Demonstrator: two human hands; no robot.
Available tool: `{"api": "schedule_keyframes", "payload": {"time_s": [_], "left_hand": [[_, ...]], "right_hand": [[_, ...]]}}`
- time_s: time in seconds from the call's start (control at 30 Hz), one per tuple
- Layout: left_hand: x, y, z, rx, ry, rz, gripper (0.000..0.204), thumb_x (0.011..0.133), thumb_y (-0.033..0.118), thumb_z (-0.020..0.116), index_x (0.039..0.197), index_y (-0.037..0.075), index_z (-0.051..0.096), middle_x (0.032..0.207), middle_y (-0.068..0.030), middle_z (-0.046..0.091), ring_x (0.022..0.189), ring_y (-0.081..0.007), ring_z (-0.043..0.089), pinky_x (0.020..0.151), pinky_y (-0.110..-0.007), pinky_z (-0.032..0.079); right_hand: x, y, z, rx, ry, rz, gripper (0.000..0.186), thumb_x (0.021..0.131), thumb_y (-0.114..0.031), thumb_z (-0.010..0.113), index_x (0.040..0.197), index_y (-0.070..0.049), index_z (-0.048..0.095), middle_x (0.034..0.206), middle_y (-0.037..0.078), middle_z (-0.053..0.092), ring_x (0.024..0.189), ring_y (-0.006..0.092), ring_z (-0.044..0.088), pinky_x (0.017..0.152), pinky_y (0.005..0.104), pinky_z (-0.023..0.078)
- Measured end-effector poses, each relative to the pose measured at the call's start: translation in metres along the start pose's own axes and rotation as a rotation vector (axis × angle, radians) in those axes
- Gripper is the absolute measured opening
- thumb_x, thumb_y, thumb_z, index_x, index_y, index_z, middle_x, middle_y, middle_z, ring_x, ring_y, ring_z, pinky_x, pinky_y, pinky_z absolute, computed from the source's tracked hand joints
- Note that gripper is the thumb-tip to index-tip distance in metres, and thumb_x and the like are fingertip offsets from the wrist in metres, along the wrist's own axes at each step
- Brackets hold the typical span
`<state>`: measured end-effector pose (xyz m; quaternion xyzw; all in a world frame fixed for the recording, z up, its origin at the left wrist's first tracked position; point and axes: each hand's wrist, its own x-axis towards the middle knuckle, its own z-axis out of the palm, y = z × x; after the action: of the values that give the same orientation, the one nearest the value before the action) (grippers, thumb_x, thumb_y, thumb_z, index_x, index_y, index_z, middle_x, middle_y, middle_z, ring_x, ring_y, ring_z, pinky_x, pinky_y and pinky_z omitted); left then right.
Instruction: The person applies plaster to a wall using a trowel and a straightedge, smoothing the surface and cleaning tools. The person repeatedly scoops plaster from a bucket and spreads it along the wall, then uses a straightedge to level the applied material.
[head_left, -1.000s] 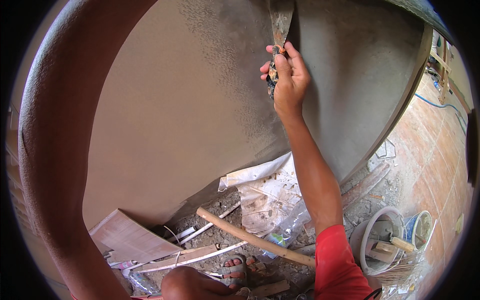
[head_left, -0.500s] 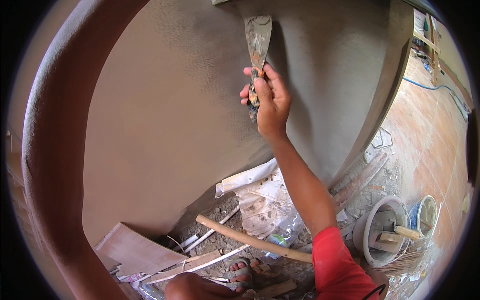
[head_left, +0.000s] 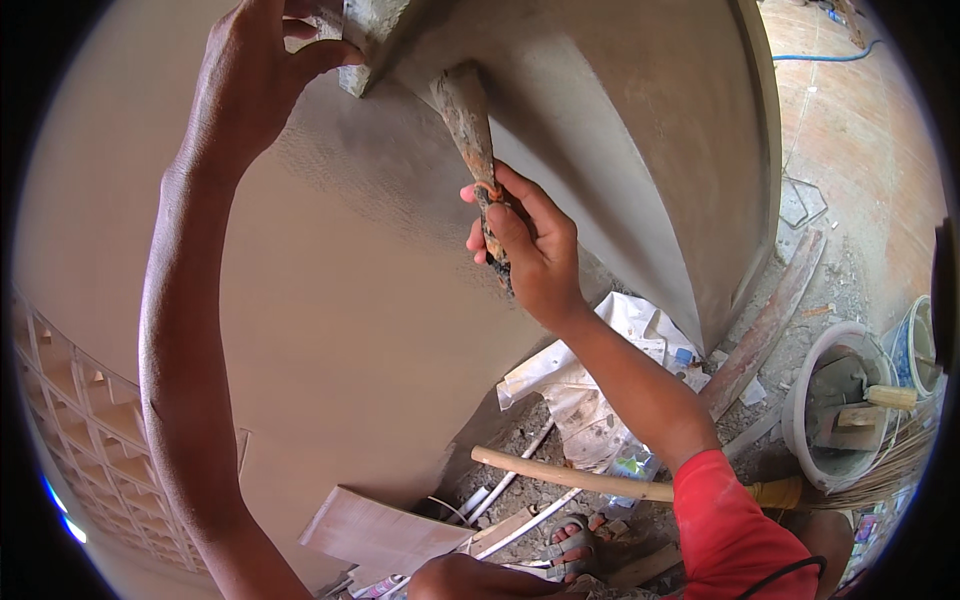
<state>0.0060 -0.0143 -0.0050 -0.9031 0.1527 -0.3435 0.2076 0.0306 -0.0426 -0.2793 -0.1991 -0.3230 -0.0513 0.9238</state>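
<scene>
My right hand (head_left: 530,245) grips the dark, worn handle of a putty knife (head_left: 462,112), its crusted blade angled up against the grey plastered wall (head_left: 330,300). At the top left, my left hand (head_left: 262,70) has its thumb and fingers curled on a pale, cement-smeared board (head_left: 370,30), set just above and left of the blade. The fingertips behind the board are partly hidden or cut off. A curved plastered edge (head_left: 750,180) bounds the surface to the right of the knife.
Below lie a white sack (head_left: 570,420), a wooden pole (head_left: 570,481), pipes and a tile panel (head_left: 385,530) on rubble. At right stand two buckets (head_left: 835,335) beside straw bristles. A blue hose (head_left: 825,57) crosses the tiled floor. A latticed block screen (head_left: 80,430) is at left.
My right hand and knife have moved down and slightly left in view. My left hand has come into sight on the board. The view has shifted, showing more latticework at left.
</scene>
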Motion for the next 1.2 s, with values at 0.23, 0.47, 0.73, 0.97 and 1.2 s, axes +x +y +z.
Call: {"api": "schedule_keyframes", "payload": {"time_s": [0.23, 0.47, 0.73, 0.97, 1.2], "left_hand": [[0.006, -0.017, -0.003, 0.006, -0.081, -0.056, 0.059, 0.074, 0.018, 0.081, 0.125, 0.008, 0.051, 0.106, -0.0074, 0.070, 0.103, -0.0232, 0.066, 0.091, -0.042, 0.049], [0.004, 0.000, -0.003, -0.040, -0.060, -0.013, 0.068, 0.073, 0.013, 0.081, 0.131, 0.006, 0.046, 0.111, -0.0111, 0.067, 0.102, -0.0244, 0.066, 0.089, -0.041, 0.051], [0.007, 0.012, -0.006, -0.138, -0.056, 0.101, 0.084, 0.070, 0.008, 0.082, 0.141, 0.000, 0.036, 0.118, -0.0187, 0.063, 0.102, -0.0281, 0.065, 0.088, -0.042, 0.055], [0.005, 0.010, -0.005, -0.051, -0.035, 0.122, 0.085, 0.070, 0.007, 0.082, 0.141, 0.001, 0.035, 0.119, -0.0188, 0.063, 0.103, -0.0287, 0.065, 0.088, -0.042, 0.056], [0.001, 0.005, -0.005, -0.022, -0.052, 0.003, 0.058, 0.075, 0.011, 0.078, 0.126, 0.005, 0.050, 0.112, -0.0126, 0.066, 0.103, -0.0260, 0.065, 0.089, -0.042, 0.051]], "right_hand": [[0.029, 0.001, 0.001, -0.054, -0.017, -0.063, 0.032, 0.098, -0.010, 0.052, 0.128, 0.001, 0.055, 0.100, 0.006, 0.063, 0.069, 0.0079, 0.056, 0.059, 0.0240, 0.048], [0.034, 0.009, 0.008, -0.043, -0.006, -0.067, 0.033, 0.097, -0.012, 0.054, 0.128, 0.000, 0.055, 0.101, 0.006, 0.064, 0.069, 0.0078, 0.057, 0.059, 0.0236, 0.048], [0.040, 0.013, 0.006, -0.040, -0.019, -0.104, 0.033, 0.097, -0.012, 0.054, 0.127, 0.000, 0.055, 0.102, 0.007, 0.065, 0.069, 0.0076, 0.057, 0.059, 0.0233, 0.049], [0.043, 0.013, 0.005, -0.079, -0.062, -0.106, 0.033, 0.098, -0.014, 0.052, 0.127, 0.002, 0.054, 0.106, 0.008, 0.065, 0.070, 0.0088, 0.057, 0.060, 0.0243, 0.049], [0.040, 0.008, -0.006, -0.107, -0.112, -0.069, 0.031, 0.097, -0.012, 0.054, 0.126, 0.001, 0.057, 0.099, 0.004, 0.064, 0.069, 0.0078, 0.056, 0.060, 0.0233, 0.049]]}}
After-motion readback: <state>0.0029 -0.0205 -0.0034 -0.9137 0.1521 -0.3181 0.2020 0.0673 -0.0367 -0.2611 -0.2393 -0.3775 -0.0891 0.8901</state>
